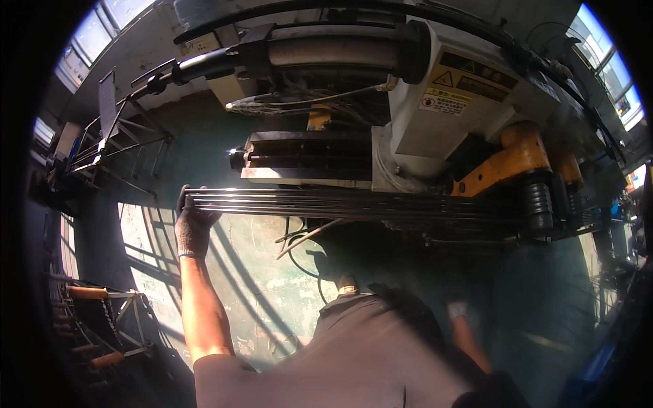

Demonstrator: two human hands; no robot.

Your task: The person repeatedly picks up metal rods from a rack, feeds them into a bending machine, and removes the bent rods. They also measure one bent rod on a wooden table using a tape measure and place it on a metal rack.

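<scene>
Several long, thin metal rods (292, 202) lie side by side, level, across the front of a large machine. My left hand (193, 228), in a knitted glove with a dark palm and fingertips, is closed around their left ends. To the right the rods run into shadow below the machine's orange arm (500, 166). My right hand (457, 310), also gloved, hangs low in the shade at my right side, apart from the rods. Its fingers are too dark and blurred to make out.
The machine's pale housing (445, 95) carries warning labels and a black coiled spring (539, 204). A cable (299, 255) lies on the green floor below the rods. At lower left stands a rack with orange rollers (88, 293); a metal frame (109, 146) stands at far left.
</scene>
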